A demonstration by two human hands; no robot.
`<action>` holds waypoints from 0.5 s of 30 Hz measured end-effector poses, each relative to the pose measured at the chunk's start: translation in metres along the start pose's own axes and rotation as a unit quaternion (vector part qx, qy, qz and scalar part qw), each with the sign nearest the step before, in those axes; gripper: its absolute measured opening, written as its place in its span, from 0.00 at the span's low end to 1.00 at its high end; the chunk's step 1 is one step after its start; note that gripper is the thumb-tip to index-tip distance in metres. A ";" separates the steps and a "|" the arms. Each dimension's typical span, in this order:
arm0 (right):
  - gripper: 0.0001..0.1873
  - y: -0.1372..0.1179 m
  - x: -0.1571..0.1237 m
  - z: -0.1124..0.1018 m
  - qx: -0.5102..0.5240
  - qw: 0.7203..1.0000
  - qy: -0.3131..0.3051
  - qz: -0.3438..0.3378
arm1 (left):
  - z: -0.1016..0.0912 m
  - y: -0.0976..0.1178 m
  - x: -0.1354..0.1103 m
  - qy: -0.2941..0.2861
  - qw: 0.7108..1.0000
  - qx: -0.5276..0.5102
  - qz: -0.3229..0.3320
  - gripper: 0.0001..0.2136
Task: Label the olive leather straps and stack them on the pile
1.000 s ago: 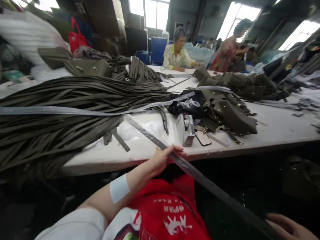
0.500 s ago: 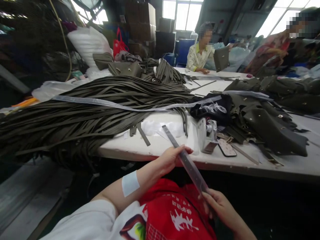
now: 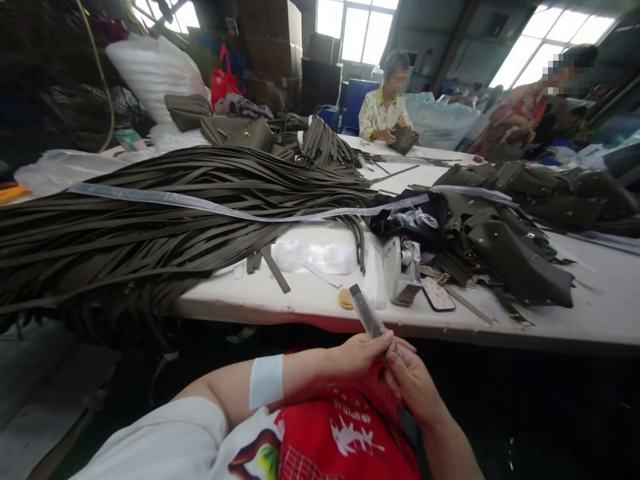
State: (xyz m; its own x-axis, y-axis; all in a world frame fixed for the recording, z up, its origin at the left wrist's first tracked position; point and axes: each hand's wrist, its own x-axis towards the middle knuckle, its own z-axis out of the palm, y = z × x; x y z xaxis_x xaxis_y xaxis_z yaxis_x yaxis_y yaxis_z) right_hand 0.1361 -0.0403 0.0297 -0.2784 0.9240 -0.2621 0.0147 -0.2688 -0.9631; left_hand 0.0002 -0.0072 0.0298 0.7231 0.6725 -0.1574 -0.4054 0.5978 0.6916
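A dark olive strap (image 3: 365, 310) sticks up from between my two hands, its free end just in front of the table edge. My left hand (image 3: 357, 357) pinches it from the left, fingers closed around it. My right hand (image 3: 410, 380) is closed on the same strap right beside the left hand, above my red apron (image 3: 345, 433). A white patch (image 3: 266, 380) is on my left forearm. The rest of the strap runs down out of sight behind my hands.
A white table (image 3: 320, 303) carries a big heap of olive straps (image 3: 150, 220), a clear tape strip (image 3: 200, 207), olive bags (image 3: 505, 233), a small machine (image 3: 400, 270) and a phone (image 3: 439, 295). Two other people (image 3: 385, 107) work at the far side.
The strap has been drawn down through my hands, so only a short end stands above them. My right hand has come up to meet the left. The view swung slightly.
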 end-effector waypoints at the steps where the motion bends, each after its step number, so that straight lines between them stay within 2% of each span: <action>1: 0.24 0.003 0.000 0.000 0.013 1.000 0.008 0.003 | 0.000 -0.003 0.001 -0.008 1.000 0.000 -0.014 0.28; 4: 0.24 0.006 -0.004 -0.005 0.029 0.999 0.032 0.023 | -0.004 0.003 0.003 0.001 1.000 0.005 0.006 0.28; 7: 0.26 0.003 -0.012 -0.021 -0.010 0.999 0.032 0.041 | -0.016 0.031 0.001 0.062 0.994 0.048 0.077 0.27; 9: 0.27 0.000 -0.018 -0.033 -0.044 0.997 0.029 0.053 | -0.029 0.054 0.000 0.096 0.982 0.132 0.091 0.25; 12: 0.29 0.002 -0.022 -0.047 -0.085 0.993 0.029 0.072 | -0.045 0.078 -0.003 0.072 0.940 0.329 0.049 0.28; 15: 0.32 0.011 -0.019 -0.056 -0.112 0.991 0.026 0.069 | -0.049 0.082 -0.006 0.035 0.892 0.450 0.015 0.31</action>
State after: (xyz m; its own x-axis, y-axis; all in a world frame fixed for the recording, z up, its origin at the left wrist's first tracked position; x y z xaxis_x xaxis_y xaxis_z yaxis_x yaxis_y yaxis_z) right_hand 0.1955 -0.0460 0.0207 -0.2083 0.8970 -0.3898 0.2644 -0.3320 -0.9054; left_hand -0.0643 0.0591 0.0531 0.6695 0.7273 -0.1510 0.2113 0.0084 0.9774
